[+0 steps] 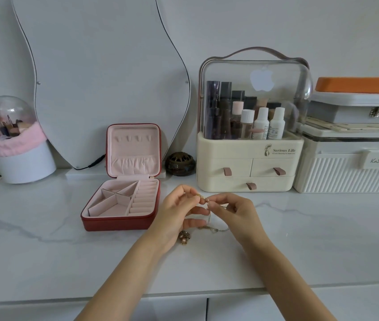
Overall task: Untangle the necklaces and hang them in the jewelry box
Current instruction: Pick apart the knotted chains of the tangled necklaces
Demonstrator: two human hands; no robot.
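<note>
A red jewelry box (119, 222) with pink lining stands open on the white marble counter, its lid upright with a row of small hooks near the top. Just right of it, my left hand (177, 216) and my right hand (234, 212) pinch a thin gold necklace (203, 198) between them, lifted a little above the counter. More fine chain (216, 229) trails down onto the counter under my hands. A gold and pearl pendant cluster (184, 237) lies beside my left wrist.
A cream cosmetics organiser (248, 163) with drawers stands behind my hands. Stacked white cases (350, 167) sit to its right, a dark incense burner (180, 163) and a wavy mirror (105, 77) to its left. A brush holder (22, 158) stands far left.
</note>
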